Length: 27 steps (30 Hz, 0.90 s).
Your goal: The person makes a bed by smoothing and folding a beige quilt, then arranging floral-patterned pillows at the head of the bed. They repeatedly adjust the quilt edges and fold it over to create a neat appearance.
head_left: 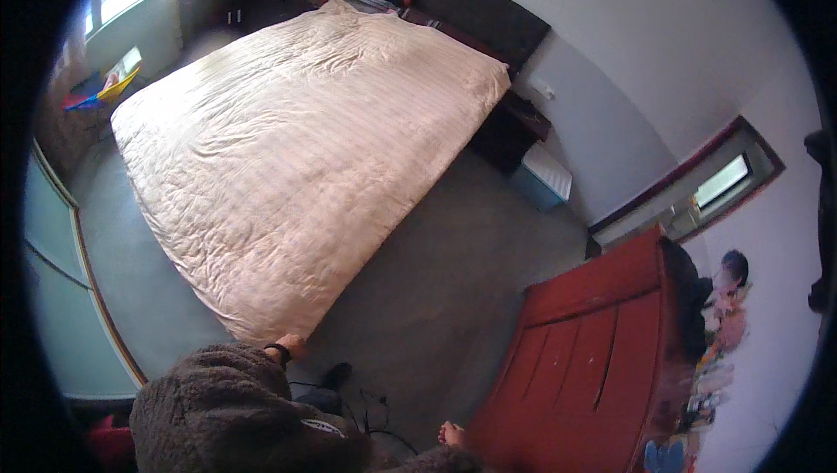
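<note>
Broad cream quilted bed cover (296, 142) spread over a large bed; faint stripes noted along its length, wrinkles gathered mostly toward the window side. Its near corner is drawn to a point at the lower middle of the view, where it is met by the left hand (295, 347). Contact with the cloth is seen there; whether the corner is clenched in the fingers or only pressed cannot be told, the fingers being too small and blurred. A black band (279, 353) is worn on that wrist, below a dark grey-brown fleecy sleeve (218, 403).

Right hand (451, 434) held low, well apart from the cover and near a red wooden panelled cabinet (584, 351). Its fingers are seen curled in toward the palm. Between the two hands, thin black cables (388, 431) are strewn over the grey floor (410, 272).

Far end of the bed backed by a dark brown headboard (471, 6). Beside it a dark bedside cabinet (514, 131) is placed, with a white-lidded teal plastic box (545, 178) set just beyond.
</note>
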Available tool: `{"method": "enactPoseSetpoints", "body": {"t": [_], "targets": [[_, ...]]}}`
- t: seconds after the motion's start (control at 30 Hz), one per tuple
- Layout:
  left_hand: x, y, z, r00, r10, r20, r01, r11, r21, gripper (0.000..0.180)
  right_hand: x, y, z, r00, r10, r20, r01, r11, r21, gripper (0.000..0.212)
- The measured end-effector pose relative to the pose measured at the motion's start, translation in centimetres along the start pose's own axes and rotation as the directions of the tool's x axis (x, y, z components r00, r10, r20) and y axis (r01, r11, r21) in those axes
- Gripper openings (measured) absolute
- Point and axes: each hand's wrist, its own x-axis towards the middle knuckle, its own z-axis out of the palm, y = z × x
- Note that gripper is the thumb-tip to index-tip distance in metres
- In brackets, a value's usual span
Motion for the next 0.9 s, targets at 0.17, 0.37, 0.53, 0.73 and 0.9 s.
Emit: {"method": "enactPoseSetpoints", "body": {"t": [0.17, 0.37, 0.53, 0.73, 0.9], "targets": [[2.7, -4.3, 3.5, 0.982, -0.180, -0.051, 0.176, 0.981, -0.080, 0.034, 6.9, -7.2, -2.9, 0.993, -0.028, 0.111, 0.053, 0.971, -0.232, 0.023], [10.7, -0.7, -0.6, 0.887, -0.460, 0.041, 0.456, 0.857, -0.242, 0.033, 13.9, -19.2, -5.7, 0.976, -0.130, 0.177, 0.170, 0.957, -0.235, 0.023], [19.9, 9.0, -8.4, 0.962, -0.238, -0.133, 0.188, 0.932, -0.309, 0.034, 17.1, -30.1, -9.5, 0.958, -0.255, 0.130, 0.281, 0.922, -0.268, 0.022], [30.5, 18.9, -17.7, 0.966, -0.077, -0.247, -0.006, 0.948, -0.319, 0.031, 22.3, -41.1, -12.6, 0.982, -0.183, 0.056, 0.191, 0.951, -0.242, 0.022], [37.5, 20.4, -21.5, 0.935, -0.275, -0.223, 0.162, 0.893, -0.421, 0.029, 31.2, -50.0, -15.3, 0.996, -0.017, 0.089, 0.032, 0.985, -0.170, 0.021]]}}
